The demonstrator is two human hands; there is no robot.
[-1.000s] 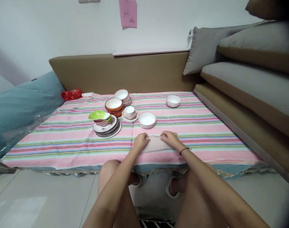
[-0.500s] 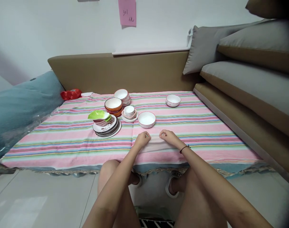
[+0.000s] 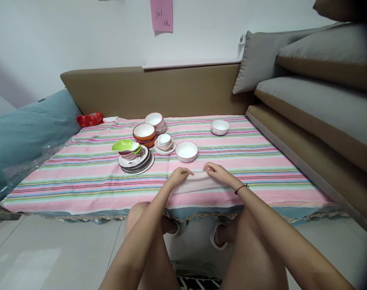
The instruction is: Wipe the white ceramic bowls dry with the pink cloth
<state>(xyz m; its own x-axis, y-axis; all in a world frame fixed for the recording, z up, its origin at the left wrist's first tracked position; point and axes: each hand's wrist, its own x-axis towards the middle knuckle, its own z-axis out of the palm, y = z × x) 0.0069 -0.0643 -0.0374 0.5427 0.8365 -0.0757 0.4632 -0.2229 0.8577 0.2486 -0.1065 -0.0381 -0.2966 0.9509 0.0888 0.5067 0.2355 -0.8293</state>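
A pale pink folded cloth [image 3: 198,183] lies near the front edge of the striped cover, just in front of a white bowl with a red rim [image 3: 186,152]. At the cloth's upper left corner is my left hand [image 3: 180,177], its fingers pinched on the edge. My right hand [image 3: 216,171], with a dark cord at the wrist, grips the same far edge further right. Between the hands the cloth lies nearly flat; parts of it are hidden under the hands and forearms. Neither hand touches the bowl.
Left of the bowl stand small white dishes [image 3: 163,141], orange bowls [image 3: 144,133], a stack of plates [image 3: 138,163] and a green leaf-shaped dish [image 3: 124,146]. Another white bowl [image 3: 220,127] sits at the back right. Stacked cushions [image 3: 319,108] border the right side.
My hands have moved slightly apart along the cloth's far edge, the left one leftward and the right one rightward. More of the cloth shows between them. The dishes stay in place.
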